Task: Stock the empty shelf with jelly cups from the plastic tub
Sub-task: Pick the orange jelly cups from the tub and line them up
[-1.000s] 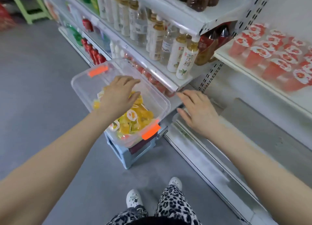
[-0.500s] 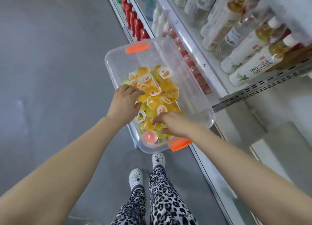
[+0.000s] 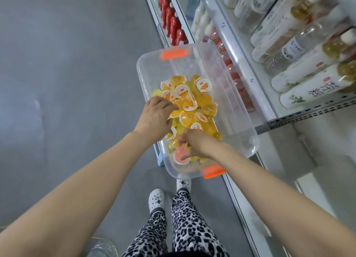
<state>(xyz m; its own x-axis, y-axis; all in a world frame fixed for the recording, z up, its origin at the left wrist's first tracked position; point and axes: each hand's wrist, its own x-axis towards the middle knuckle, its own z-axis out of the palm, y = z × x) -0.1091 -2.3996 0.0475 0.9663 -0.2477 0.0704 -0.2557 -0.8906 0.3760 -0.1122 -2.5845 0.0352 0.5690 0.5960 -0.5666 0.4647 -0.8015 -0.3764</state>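
Both hands are in the clear plastic tub with orange latches (image 3: 241, 110), whose long axis runs near to far beside the white shelving (image 3: 248, 71) on the right. The left hand (image 3: 156, 116) curls over the orange and yellow jelly cups (image 3: 194, 106); its fingertips are buried, so the grip is unclear. The right hand (image 3: 194, 143) pinches a pink jelly cup (image 3: 180, 157) at the near end.

The shelf rail (image 3: 248, 71) to my right carries a handwritten "14", and further along two strokes like "11". The nearest white bottle (image 3: 316, 91) shows large dark Chinese characters, upside down to me. Red marks on the jelly cups (image 3: 203, 85) are too small to read.
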